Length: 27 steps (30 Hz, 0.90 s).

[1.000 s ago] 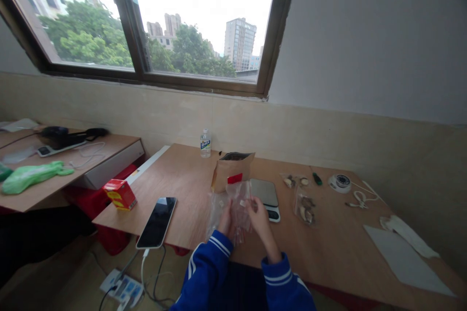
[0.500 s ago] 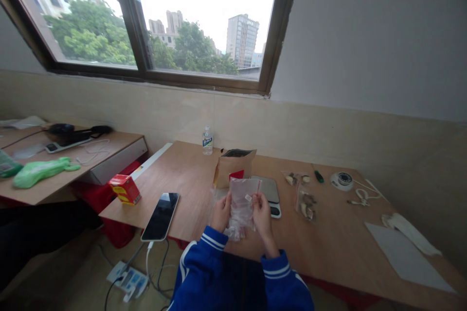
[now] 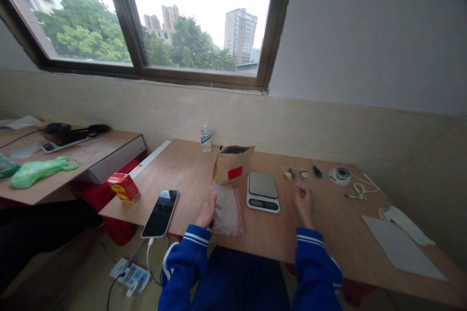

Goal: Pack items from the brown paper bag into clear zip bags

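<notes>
My left hand is closed on the left edge of a stack of clear zip bags with red seal strips, at the table's front. Further right, my right hand has its fingers pinched together, low over the table. What they hold, if anything, I cannot make out. Just beyond that hand lies a small clear bag with pale pieces. Between my hands sits a white kitchen scale with a bare grey plate. Behind the zip bags stands an open brown paper pouch with a red label.
A phone on a cable and a red box are at the left edge. A water bottle stands at the back. Rightward lie a green-handled screwdriver, a dome camera, a white sheet and a white glove.
My hands have moved apart from the clear bag they held together. The left went down-left with the zip bags; the right moved right, where a filled clear bag lay, now hidden.
</notes>
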Each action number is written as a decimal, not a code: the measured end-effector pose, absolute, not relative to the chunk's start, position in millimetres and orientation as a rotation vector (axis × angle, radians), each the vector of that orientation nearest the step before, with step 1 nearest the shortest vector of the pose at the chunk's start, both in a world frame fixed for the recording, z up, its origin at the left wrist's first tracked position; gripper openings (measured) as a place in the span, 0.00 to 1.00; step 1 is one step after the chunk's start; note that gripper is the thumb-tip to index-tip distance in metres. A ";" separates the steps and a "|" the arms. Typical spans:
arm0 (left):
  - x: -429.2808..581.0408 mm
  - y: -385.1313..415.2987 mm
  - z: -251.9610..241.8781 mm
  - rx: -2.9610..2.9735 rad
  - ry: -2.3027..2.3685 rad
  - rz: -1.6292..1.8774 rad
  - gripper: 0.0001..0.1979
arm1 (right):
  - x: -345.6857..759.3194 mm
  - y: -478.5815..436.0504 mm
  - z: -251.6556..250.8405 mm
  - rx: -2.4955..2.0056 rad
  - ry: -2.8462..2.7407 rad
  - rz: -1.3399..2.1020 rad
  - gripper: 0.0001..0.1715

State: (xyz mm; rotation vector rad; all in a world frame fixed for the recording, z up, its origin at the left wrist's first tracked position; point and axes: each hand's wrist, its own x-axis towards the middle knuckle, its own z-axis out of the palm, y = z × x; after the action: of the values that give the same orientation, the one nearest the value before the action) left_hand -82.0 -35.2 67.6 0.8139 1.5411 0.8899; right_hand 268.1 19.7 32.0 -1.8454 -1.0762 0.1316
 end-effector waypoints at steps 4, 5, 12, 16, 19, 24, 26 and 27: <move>-77.8 -33.8 58.2 0.885 1.595 0.884 0.19 | 277.0 25.5 21.0 -2.160 -1.154 -0.027 0.22; -78.3 -33.1 56.0 0.913 1.613 0.894 0.17 | 277.1 24.8 17.9 -2.172 -1.193 -0.067 0.23; -87.2 -34.2 51.9 1.354 2.035 1.117 0.15 | 285.3 16.1 3.9 -2.216 -1.296 -0.249 0.21; -80.6 -37.6 55.9 1.771 2.118 1.140 0.11 | 290.8 10.5 5.5 -2.238 -1.344 -0.271 0.16; -67.1 -38.8 52.6 2.023 1.925 1.022 0.05 | 288.6 6.3 10.2 -2.285 -1.396 -0.274 0.14; -49.5 -41.0 38.9 2.025 1.912 0.677 0.05 | 287.9 0.6 25.1 -2.288 -1.298 -0.198 0.13; -48.1 -42.7 40.7 1.991 1.861 0.688 0.05 | 291.5 -3.7 34.1 -2.193 -1.231 -0.081 0.12; -47.6 -44.0 44.5 1.969 1.825 0.727 0.06 | 292.6 -6.9 39.4 -2.149 -1.210 -0.035 0.13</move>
State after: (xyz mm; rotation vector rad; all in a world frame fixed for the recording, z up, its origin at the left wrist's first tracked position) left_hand -47.6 -44.0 44.5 1.9692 1.8249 0.7273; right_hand 292.6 -6.9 39.4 -2.1486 -1.2100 -0.0353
